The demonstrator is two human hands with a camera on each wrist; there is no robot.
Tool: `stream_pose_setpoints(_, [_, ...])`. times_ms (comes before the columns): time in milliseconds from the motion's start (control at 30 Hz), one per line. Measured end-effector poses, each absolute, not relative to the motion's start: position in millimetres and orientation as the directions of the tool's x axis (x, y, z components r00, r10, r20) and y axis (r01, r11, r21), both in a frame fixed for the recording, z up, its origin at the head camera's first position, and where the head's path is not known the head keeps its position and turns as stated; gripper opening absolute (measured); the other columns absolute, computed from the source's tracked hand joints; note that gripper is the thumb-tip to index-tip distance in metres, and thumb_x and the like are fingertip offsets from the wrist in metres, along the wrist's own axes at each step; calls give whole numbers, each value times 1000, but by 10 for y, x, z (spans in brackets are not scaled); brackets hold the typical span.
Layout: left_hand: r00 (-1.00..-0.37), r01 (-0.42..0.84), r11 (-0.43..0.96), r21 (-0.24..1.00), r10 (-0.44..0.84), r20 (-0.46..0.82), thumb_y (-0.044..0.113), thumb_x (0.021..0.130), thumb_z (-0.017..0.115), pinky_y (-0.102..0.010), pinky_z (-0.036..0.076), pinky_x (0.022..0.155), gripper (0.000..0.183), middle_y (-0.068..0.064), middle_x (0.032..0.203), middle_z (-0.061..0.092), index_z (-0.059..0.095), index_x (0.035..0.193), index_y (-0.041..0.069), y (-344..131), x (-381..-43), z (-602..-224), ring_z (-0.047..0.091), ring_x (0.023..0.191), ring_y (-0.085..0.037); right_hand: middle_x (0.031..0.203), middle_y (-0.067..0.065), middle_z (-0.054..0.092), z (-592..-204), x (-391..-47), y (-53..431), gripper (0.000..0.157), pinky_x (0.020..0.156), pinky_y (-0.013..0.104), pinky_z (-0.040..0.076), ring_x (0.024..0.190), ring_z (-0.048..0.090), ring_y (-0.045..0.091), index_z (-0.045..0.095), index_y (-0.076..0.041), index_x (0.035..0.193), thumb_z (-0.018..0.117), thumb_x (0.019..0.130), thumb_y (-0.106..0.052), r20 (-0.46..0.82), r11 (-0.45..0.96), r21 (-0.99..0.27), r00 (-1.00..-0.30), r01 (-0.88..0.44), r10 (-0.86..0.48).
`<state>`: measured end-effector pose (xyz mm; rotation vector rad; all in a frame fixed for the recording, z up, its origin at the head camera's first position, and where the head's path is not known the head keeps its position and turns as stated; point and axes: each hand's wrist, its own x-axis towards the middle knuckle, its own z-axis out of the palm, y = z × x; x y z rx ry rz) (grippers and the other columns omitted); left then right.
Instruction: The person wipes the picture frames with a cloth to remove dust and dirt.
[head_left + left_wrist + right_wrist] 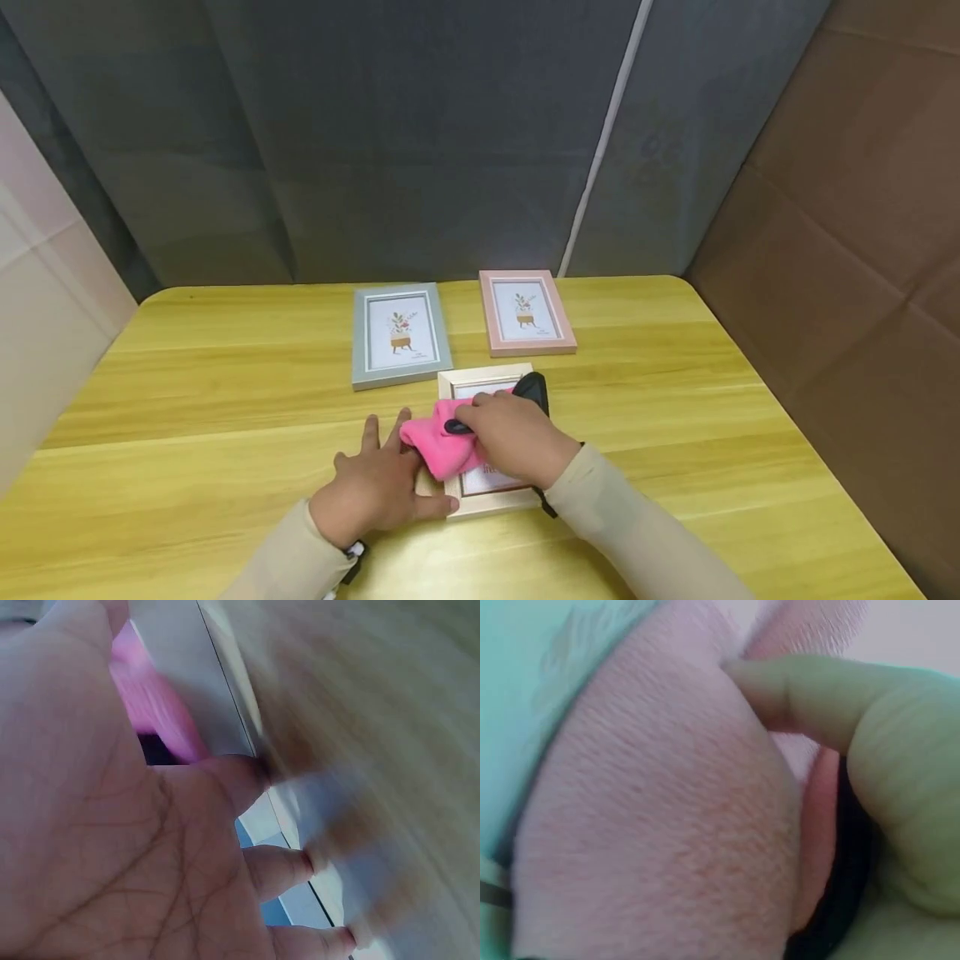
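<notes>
A cream picture frame (pixel 490 504) lies flat near the middle of the table, its print partly covered. My right hand (pixel 520 439) holds a bunched pink cloth (pixel 442 442) against its face. In the right wrist view the thumb and the fuzzy cloth (pixel 652 795) meet, with a black edge beside them. Black pieces also show around this hand; what they belong to I cannot tell. My left hand (pixel 375 492) has its fingers spread on the table left of the frame, the thumb touching its lower left corner. The left palm (pixel 150 847) fills much of the left wrist view.
A grey-blue picture frame (pixel 361 342) and a pink one (pixel 491 321) lie flat farther back on the yellow wooden table (pixel 187 467), both with plant prints. Dark cloth (pixel 420 150) hangs behind the table, and a brown panel (pixel 847 250) borders its right side.
</notes>
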<state>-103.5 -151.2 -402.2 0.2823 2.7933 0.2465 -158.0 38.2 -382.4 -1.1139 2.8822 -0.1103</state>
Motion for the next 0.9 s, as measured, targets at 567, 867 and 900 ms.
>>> stream_pose_setpoints(567, [-927, 180, 967, 182, 228, -298, 85, 73, 57, -84, 33, 81, 104, -21, 160, 25, 43, 152, 19, -1491, -1029, -3992, 19, 137, -63, 81, -5, 59, -3806, -1960, 396, 11, 72, 31, 46, 73, 55, 15, 63, -19, 92, 71, 89, -12, -75, 726, -188, -727, -661, -682])
stream_pose_setpoints(867, [-938, 160, 966, 204, 214, -273, 85, 70, 59, -83, 33, 82, 101, -22, 159, 27, 57, 141, 12, -1489, -1026, -4022, 21, 137, -61, 76, -10, 54, -3906, -1634, 578, 16, 65, 27, 44, 68, 50, 10, 61, -20, 87, 74, 82, -13, -18, 606, -199, -615, -770, -788])
stream_pose_setpoints(900, [-940, 161, 966, 203, 213, -267, 85, 70, 60, -83, 33, 82, 101, -22, 158, 27, 57, 141, 14, -1491, -1024, -4029, 22, 137, -61, 77, -10, 55, -3910, -1604, 591, 15, 65, 27, 45, 68, 51, 10, 63, -20, 89, 74, 82, -13, -8, 601, -205, -613, -772, -790])
